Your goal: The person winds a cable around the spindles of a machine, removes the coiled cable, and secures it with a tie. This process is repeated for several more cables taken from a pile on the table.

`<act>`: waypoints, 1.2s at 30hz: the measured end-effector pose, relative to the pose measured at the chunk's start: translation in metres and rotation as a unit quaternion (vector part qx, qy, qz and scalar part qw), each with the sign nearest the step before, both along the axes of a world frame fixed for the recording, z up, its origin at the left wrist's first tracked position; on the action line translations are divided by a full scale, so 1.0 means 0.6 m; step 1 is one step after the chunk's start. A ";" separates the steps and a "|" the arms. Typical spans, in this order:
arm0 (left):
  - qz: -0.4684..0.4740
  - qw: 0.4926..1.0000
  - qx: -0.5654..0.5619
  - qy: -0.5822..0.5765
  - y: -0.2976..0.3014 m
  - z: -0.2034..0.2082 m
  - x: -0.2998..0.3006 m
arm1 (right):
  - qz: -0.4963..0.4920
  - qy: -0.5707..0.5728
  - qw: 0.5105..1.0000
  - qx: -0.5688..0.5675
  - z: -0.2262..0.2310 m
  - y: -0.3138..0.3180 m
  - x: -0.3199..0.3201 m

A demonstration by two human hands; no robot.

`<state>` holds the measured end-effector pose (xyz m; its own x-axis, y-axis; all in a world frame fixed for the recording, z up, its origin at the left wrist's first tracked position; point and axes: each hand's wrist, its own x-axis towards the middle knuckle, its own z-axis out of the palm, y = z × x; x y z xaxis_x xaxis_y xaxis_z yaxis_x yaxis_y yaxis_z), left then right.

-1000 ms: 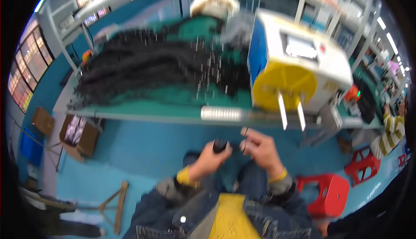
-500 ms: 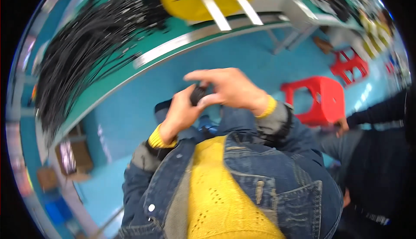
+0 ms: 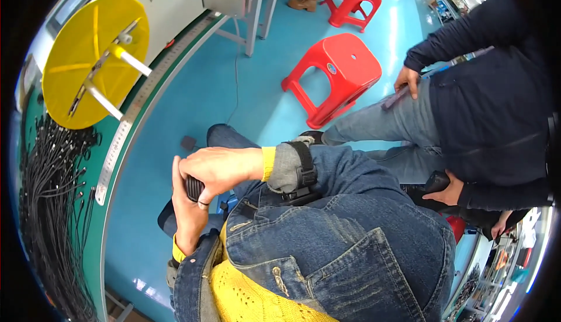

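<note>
- Well, the ribbed black bundle sits between both hands, partly covered, so its full shape cannot be told; black cables fade into the dark rim at left.
- The green table curves past at left, apart from the hands; open blue floor lies between, a red stool beyond.
- The left hand wraps the bundle; the right hand curls over it, thumb pressed close.
</note>
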<state>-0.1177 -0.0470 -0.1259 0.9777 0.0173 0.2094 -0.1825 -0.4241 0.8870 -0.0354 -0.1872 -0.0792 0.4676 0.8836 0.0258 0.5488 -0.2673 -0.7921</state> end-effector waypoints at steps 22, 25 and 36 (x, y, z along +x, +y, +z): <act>-0.191 0.619 -0.727 0.229 0.080 -0.023 -0.057 | -0.127 0.500 0.849 0.118 -0.077 0.030 -0.006; -0.221 0.589 -0.742 0.233 0.077 -0.023 -0.056 | -0.108 0.447 0.883 0.097 -0.065 0.034 0.006; -0.053 0.945 -0.242 0.214 0.028 -0.011 -0.043 | -0.086 -0.035 0.992 -0.086 -0.007 0.077 -0.036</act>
